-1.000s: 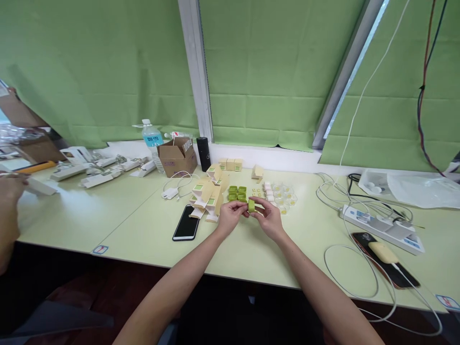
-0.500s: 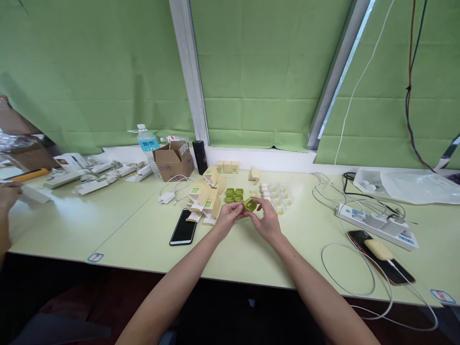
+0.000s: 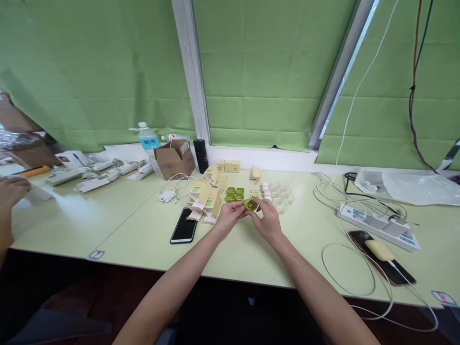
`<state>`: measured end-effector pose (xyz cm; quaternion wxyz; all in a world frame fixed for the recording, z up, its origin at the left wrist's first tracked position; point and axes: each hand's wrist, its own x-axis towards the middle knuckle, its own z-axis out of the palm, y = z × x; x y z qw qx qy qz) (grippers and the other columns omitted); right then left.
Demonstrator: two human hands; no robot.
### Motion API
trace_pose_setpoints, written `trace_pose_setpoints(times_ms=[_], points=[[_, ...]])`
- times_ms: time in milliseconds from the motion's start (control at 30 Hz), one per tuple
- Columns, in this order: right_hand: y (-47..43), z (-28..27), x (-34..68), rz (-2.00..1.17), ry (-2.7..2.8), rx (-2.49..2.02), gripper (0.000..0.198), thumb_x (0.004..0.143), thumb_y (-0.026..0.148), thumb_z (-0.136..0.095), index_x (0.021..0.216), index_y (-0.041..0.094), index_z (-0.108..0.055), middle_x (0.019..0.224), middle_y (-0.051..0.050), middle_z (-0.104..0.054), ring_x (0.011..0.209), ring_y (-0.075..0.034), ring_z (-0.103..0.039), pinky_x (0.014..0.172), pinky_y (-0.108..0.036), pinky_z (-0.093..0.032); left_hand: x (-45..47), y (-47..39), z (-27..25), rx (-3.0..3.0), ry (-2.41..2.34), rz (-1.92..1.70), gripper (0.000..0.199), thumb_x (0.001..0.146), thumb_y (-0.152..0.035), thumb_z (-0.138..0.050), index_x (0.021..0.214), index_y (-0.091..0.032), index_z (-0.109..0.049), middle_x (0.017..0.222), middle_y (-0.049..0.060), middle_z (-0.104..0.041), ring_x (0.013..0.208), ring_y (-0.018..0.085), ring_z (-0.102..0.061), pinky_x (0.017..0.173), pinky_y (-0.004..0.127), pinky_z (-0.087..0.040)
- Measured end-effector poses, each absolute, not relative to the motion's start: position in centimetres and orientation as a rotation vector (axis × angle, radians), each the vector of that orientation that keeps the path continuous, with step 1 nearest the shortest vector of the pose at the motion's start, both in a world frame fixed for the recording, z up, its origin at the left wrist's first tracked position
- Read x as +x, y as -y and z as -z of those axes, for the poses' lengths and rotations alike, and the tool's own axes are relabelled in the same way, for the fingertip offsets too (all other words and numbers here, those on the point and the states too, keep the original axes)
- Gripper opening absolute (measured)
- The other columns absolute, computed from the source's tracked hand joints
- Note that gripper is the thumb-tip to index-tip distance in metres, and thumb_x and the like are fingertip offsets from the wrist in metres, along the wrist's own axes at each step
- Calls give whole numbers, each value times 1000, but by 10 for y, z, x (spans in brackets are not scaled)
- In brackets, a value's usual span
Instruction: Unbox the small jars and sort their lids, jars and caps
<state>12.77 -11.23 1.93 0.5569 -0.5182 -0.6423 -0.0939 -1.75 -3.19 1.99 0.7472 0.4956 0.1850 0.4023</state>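
- Above the pale table (image 3: 251,258), head view: one green cup (image 3: 250,205), held up between two hands, nearer the front edge than the block of similar green cups (image 3: 230,197).
- Just changed: no longer side-on as a second ago; now turned with its hollow facing up and toward the viewer. Hardly differs from half a second ago.
- Meaning, by judgement: inside of the cup brought within reach of the fingers; work on this single unit apparently under way, not yet finished.
- Appearance: small, olive green, rounded at the corners, thick-rimmed, darker within. Shows something paler inside; too small to identify.
- Left hand (image 3: 229,215): pinched on the cup's left side, thumb and fingers close together.
- Right hand (image 3: 269,221): closed round the right side, fingertips at the rim. Impossible to tell whether any fingertip dips inside.
- Just beyond the hands: small yellow pieces (image 3: 252,191), partly hidden.
- To the right: column of pale pink pieces (image 3: 265,188), beside clear pieces with yellow centres (image 3: 280,210).
- To the left: opened cream cartons (image 3: 201,194), beside a dark phone (image 3: 184,226).
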Motion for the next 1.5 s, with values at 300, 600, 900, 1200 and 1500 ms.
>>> trace_pose_setpoints(times_ms=[300,600,900,1200,1500], points=[[113,-21,127,195,1489,-1228,31,92,36,-69,122,28,-66,114,-10,-73,80,-24,-64,75,-45,-60,-18,36,-24,1120,-344,-836,45,71,-42,-89,104,-13,-80,113,15,-77,107,27,-73,104,44,-55],[117,-27,124,145,1543,-1175,27,93,30,-66,120,27,-66,123,-11,-72,100,-28,-67,85,-49,-59,-23,36,-27,1057,-220,-781,48,74,-33,-89,116,-15,-76,118,16,-75,113,30,-71,104,42,-53],[120,-32,126,399,1574,-1207,30,92,13,-56,110,31,-73,125,-8,-70,116,-31,-57,94,-55,-55,-23,36,-27,1039,-183,-796,43,76,-31,-87,114,-15,-77,120,15,-73,110,28,-70,106,47,-52],[120,-34,126,527,1548,-1221,23,90,11,-58,93,28,-73,103,-9,-56,107,-28,-50,90,-48,-51,-22,40,-26,1024,-178,-746,49,77,-32,-87,120,-16,-73,105,11,-73,102,23,-70,105,47,-52],[121,-44,156,506,1318,-1267,10,92,23,-59,91,25,-69,90,-6,-62,94,-26,-57,87,-43,-46,-29,14,-26,872,-175,-1087,49,80,-26,-82,126,-24,-65,93,1,-70,103,19,-68,109,45,-48]])
